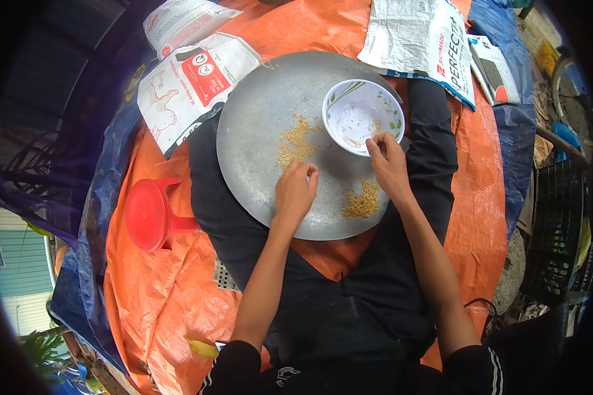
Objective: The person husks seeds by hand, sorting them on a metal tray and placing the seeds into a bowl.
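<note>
A wide round grey metal tray [250, 151] lies across the person's legs. On it are two loose patches of small golden grains, one left of centre [296, 139] and one near the lower right edge [362, 199]. A white bowl with green leaf patterns [356, 115] stands at the tray's upper right, with a few grains inside. My left hand [295, 196] is over the tray just below the left patch, fingers curled together. At the bowl's near rim is my right hand [390, 164], thumb and fingertips pinched; what they hold, if anything, is too small to tell.
A red plastic stool [148, 214] lies on the orange tarp [178, 283] at left. Printed sacks [194, 85] lie at the upper left, and another white sack [415, 39] at the upper right. A dark plastic crate [553, 224] is at far right.
</note>
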The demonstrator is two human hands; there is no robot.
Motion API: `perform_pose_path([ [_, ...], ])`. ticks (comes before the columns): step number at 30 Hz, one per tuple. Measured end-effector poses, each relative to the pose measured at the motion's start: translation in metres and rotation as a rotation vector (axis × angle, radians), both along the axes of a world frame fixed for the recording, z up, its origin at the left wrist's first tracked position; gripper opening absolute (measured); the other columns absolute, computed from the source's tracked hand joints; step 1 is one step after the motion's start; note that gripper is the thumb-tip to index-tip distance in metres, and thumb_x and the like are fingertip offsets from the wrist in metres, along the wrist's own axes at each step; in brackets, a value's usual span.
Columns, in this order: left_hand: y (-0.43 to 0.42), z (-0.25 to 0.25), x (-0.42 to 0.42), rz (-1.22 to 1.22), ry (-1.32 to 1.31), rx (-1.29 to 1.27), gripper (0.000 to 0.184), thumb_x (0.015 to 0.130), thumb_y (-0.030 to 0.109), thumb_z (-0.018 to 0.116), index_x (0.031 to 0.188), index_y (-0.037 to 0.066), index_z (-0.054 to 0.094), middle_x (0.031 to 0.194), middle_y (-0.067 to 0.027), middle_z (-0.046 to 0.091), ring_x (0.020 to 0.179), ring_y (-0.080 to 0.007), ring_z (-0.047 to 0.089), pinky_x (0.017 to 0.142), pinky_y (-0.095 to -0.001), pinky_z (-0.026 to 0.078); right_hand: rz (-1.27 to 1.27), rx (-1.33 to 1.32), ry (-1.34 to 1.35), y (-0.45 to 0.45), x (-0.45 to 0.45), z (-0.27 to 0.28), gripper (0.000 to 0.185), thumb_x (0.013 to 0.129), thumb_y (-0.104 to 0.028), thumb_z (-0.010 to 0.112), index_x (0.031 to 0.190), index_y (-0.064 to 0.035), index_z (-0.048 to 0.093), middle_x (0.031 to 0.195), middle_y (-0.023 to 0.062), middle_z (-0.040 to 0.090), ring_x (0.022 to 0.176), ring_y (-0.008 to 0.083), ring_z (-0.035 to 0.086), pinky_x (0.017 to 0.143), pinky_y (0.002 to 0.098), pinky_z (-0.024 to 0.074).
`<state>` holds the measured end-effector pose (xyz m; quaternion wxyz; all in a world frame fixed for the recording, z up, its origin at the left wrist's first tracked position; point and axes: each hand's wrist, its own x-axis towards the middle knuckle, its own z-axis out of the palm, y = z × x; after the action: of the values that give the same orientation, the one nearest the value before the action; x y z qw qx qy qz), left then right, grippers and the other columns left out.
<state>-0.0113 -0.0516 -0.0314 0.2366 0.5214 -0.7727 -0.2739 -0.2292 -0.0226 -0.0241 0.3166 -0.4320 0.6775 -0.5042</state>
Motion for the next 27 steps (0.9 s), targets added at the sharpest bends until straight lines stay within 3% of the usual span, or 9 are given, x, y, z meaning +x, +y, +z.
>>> perform_pose_path([
  [8,-0.064,-0.036,-0.023,-0.059,-0.152,-0.232,0.009,0.086,0.012,0.069,0.092,0.005,0.07,0.095,-0.014,0.062,0.092,-0.0351,0.063,0.075,-0.0461,0.052,0.055,-0.004,-0.002,0.008,0.004,-0.002,0.017,0.094,-0.014,0.066,0.092,0.0013,0.059,0.072,0.0072,0.062,0.064,0.0129,0.057,0.061,0.0302,0.0463],
  [15,-0.076,-0.043,-0.037,-0.087,-0.253,-0.348,0.004,0.082,0.005,0.065,0.08,0.001,0.064,0.09,-0.0148,0.059,0.091,-0.035,0.061,0.075,-0.0465,0.051,0.075,-0.029,-0.009,0.006,0.005,-0.001,0.018,0.093,-0.014,0.068,0.092,0.0016,0.06,0.072,0.0087,0.064,0.063,0.0137,0.059,0.06,0.0314,0.0478],
  [18,-0.074,-0.044,-0.04,-0.109,-0.325,-0.399,0.005,0.081,0.002,0.061,0.078,0.0,0.063,0.09,-0.0155,0.06,0.092,-0.0348,0.061,0.076,-0.0457,0.051,0.087,0.003,-0.01,0.01,0.006,0.005,0.016,0.094,-0.013,0.068,0.092,0.0,0.058,0.071,0.0017,0.059,0.064,0.0065,0.051,0.059,0.0256,0.0429],
  [22,-0.072,-0.037,-0.042,-0.158,-0.533,-0.544,0.007,0.081,0.002,0.059,0.079,0.001,0.066,0.093,-0.0167,0.062,0.095,-0.0339,0.062,0.08,-0.0451,0.051,0.093,-0.084,0.075,0.005,0.007,-0.019,0.017,0.092,-0.015,0.07,0.093,-0.0009,0.06,0.073,0.0071,0.064,0.066,0.0131,0.06,0.062,0.0309,0.0492],
  [25,-0.072,-0.057,-0.039,-0.152,-0.541,-0.732,0.009,0.083,0.004,0.059,0.085,0.001,0.068,0.099,-0.0184,0.061,0.097,-0.0351,0.061,0.082,-0.0461,0.051,0.083,-0.081,0.115,0.007,0.008,-0.017,0.019,0.091,-0.017,0.071,0.092,-0.0008,0.061,0.073,0.0109,0.064,0.066,0.0172,0.061,0.062,0.0332,0.0497],
  [27,-0.072,-0.055,-0.033,-0.17,-0.541,-0.549,0.011,0.089,0.006,0.056,0.093,-0.001,0.063,0.101,-0.0186,0.059,0.097,-0.0362,0.061,0.08,-0.0468,0.052,0.079,-0.099,0.116,0.008,0.01,-0.019,0.021,0.09,-0.018,0.071,0.093,-0.0002,0.06,0.074,0.0108,0.064,0.066,0.0181,0.061,0.062,0.034,0.0493],
])
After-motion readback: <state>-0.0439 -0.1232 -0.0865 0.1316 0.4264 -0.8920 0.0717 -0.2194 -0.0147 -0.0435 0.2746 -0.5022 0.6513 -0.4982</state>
